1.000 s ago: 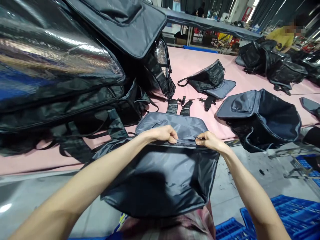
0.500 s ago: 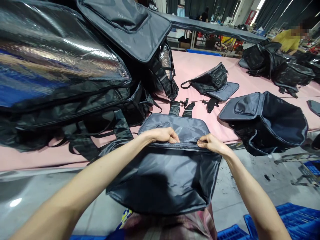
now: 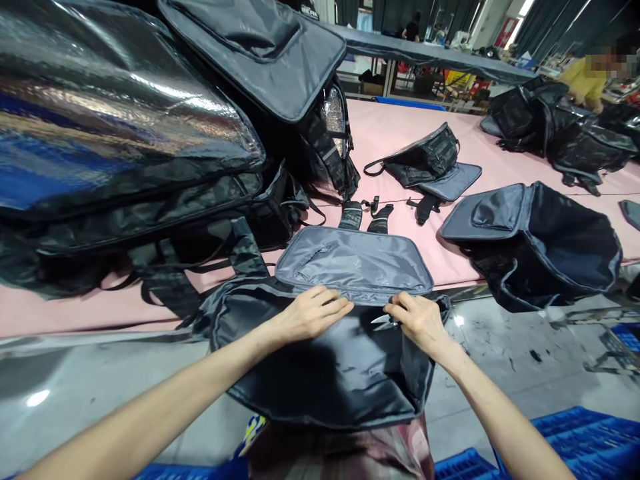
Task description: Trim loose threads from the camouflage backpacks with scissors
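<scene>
A dark grey bag (image 3: pixel 330 367) lies in front of me at the table's near edge, its grey flap (image 3: pixel 353 263) laid back on the pink table (image 3: pixel 395 137). My left hand (image 3: pixel 310 313) rests on the seam where the flap meets the body, fingers curled on the fabric. My right hand (image 3: pixel 420 320) is closed at the same seam further right, pinching a small metal thing, apparently scissors or a zip pull (image 3: pixel 385 321). The bag's camouflage straps (image 3: pixel 363 215) stick out beyond the flap.
A tall pile of black bags with foil lining (image 3: pixel 125 133) fills the left. An open bag (image 3: pixel 540 240) stands to the right, a small one (image 3: pixel 425 163) behind. Blue crates (image 3: pixel 575 440) sit low right. A person in yellow (image 3: pixel 585 80) works at far right.
Both hands have come down and toward me along the bag, from the flap's edge to the seam below it. The flap now lies flat and fully in view.
</scene>
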`<state>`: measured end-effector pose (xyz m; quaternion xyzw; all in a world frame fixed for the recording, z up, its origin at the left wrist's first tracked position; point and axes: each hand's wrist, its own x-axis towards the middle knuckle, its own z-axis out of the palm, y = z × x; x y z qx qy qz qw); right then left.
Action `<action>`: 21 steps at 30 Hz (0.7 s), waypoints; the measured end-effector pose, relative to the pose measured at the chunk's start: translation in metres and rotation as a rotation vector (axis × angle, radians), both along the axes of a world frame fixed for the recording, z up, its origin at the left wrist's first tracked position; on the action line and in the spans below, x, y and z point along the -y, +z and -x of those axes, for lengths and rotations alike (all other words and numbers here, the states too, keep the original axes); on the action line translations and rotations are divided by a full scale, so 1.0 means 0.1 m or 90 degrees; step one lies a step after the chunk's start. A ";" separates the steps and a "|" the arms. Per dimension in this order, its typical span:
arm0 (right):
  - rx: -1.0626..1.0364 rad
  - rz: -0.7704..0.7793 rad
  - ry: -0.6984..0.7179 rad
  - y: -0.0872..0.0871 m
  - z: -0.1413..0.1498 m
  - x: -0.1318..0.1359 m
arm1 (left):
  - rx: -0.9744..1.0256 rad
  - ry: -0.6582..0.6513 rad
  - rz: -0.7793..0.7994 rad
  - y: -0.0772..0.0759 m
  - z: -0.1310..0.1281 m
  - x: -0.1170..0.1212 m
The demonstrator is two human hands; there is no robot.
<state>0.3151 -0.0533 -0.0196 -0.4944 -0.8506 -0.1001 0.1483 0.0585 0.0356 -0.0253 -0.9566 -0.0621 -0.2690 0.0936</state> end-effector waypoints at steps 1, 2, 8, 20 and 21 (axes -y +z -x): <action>-0.012 0.007 -0.009 0.00 -0.01 -0.01 | 0.004 0.002 0.004 0.00 -0.01 0.00; -0.020 0.016 -0.016 0.00 -0.02 -0.01 | 0.007 0.006 0.015 0.01 -0.02 0.00; -0.035 0.039 -0.027 0.02 -0.05 -0.01 | 0.033 0.094 0.112 0.01 -0.10 0.07; -0.183 0.142 -0.039 0.05 -0.06 0.02 | 0.007 0.191 0.207 0.08 -0.51 0.14; -0.235 0.160 -0.040 0.06 -0.07 0.02 | -0.004 0.182 0.191 0.07 -0.55 0.14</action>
